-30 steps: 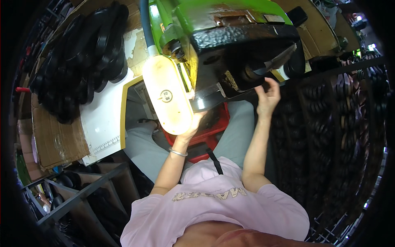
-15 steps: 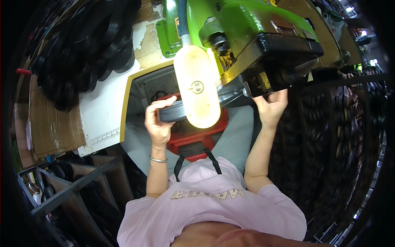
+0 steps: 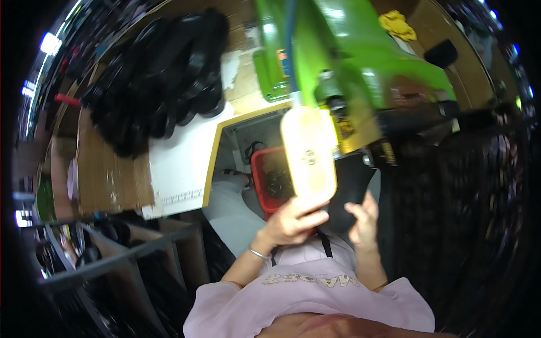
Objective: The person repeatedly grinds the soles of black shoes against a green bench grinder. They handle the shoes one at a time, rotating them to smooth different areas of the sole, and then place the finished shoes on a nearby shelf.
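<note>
A heap of black soles (image 3: 163, 73) lies piled on the worktop (image 3: 180, 163), beside a sheet of brown cardboard (image 3: 110, 174). A yellow rag (image 3: 397, 23) sits far back, and a grey metal rack (image 3: 112, 259) stands lower left.

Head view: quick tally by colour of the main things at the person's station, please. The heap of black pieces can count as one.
Green: 1, the machine
Red: 1, the bin
Yellow: 1, the rag
Cream: 1, the oval lamp cover, left hand at its lower end
Black: 2, the sole touched by the right hand, and the heap
Total: 6
</note>
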A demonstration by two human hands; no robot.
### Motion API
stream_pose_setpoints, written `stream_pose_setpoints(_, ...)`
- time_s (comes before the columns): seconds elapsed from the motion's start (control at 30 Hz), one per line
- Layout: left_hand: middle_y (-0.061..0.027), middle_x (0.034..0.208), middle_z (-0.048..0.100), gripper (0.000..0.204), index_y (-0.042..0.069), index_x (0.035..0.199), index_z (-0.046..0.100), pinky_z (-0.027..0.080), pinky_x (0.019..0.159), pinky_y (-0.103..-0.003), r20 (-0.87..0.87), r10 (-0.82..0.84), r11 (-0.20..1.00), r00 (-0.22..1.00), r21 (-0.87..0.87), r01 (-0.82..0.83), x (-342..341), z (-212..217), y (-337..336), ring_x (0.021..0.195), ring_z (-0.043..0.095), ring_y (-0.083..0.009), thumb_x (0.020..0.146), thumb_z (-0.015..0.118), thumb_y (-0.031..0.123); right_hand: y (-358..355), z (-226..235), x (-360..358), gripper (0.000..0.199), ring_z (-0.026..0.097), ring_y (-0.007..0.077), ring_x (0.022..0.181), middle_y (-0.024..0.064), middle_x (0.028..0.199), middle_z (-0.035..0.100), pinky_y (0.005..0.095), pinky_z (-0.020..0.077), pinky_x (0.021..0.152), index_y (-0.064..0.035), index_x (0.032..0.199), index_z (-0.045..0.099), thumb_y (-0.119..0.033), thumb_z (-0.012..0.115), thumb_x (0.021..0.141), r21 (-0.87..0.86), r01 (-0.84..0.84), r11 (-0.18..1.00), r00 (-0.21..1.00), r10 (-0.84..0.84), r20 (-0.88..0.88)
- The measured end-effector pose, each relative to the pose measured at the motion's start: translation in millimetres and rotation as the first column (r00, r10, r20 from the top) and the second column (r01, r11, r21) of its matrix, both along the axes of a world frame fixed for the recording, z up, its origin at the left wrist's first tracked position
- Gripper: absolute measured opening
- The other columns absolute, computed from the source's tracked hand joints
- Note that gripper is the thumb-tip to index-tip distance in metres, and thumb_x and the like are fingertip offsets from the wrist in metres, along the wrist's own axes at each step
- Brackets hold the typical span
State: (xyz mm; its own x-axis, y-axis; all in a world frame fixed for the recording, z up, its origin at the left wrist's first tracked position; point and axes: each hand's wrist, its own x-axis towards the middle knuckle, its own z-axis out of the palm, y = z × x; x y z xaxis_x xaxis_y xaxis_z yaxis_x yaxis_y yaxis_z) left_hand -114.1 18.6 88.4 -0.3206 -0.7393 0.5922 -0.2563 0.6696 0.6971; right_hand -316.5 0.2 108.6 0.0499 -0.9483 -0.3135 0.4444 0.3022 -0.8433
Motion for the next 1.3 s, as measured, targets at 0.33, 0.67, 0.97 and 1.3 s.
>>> stream_pose_setpoints(0.33,-0.0117,0.114,0.061,0.056,0.006,0.131,0.051,0.041,0.088,-0.046,0.352,0.926,0.296,0.137,-0.452,-0.841,209,59,-214,0.107,0.055,-0.0287,0.079,0.071,0.014,-240,38,-141,0.016,0.056,0.0084,0.072,0.0030,0.080,0.064,0.0273,0.0446,0.063,0.0048,0.091,0.065,-0.010,0.059,0.090,-0.241,0.124,0.963,0.818,-0.237,-0.525)
stream_pose_setpoints(0.67,-0.0138,0.108,0.065,0.040,-0.008,0.120,0.056,0.048,0.087,-0.030,-0.001,0.920,0.388,0.392,-0.130,-0.912,155,160,-131,0.092,0.060,-0.0177,0.087,0.070,0.011,-347,-22,-179,0.038,0.057,0.0382,0.111,0.0246,0.118,0.061,0.0410,0.0440,0.097,-0.0039,0.113,0.067,-0.005,0.056,0.076,-0.239,0.113,0.964,0.068,-0.248,-0.966)
stream_pose_setpoints(0.97,-0.0127,0.111,0.059,0.050,-0.009,0.120,0.052,0.042,0.098,-0.035,-0.128,0.789,0.595,0.601,0.404,-0.695,120,73,94,0.103,0.057,-0.0223,0.073,0.067,0.000,-173,-4,-88,0.021,0.063,0.0187,0.095,0.0106,0.102,0.064,0.0277,0.0483,0.084,-0.0005,0.105,0.066,0.004,0.058,0.086,-0.623,-0.015,0.782,0.665,-0.457,-0.590)
stream_pose_setpoints(1.3,-0.0073,0.090,0.057,0.038,-0.003,0.102,0.058,0.047,0.077,-0.027,-0.345,0.482,0.800,0.805,0.548,-0.245,17,34,10,0.084,0.057,-0.0155,0.068,0.073,-0.010,-102,-21,-43,0.096,0.050,0.0231,0.118,0.0133,0.136,0.040,0.0350,0.0503,0.093,-0.0005,0.143,0.034,-0.036,0.085,0.070,-0.597,-0.027,0.802,0.947,-0.171,-0.273)
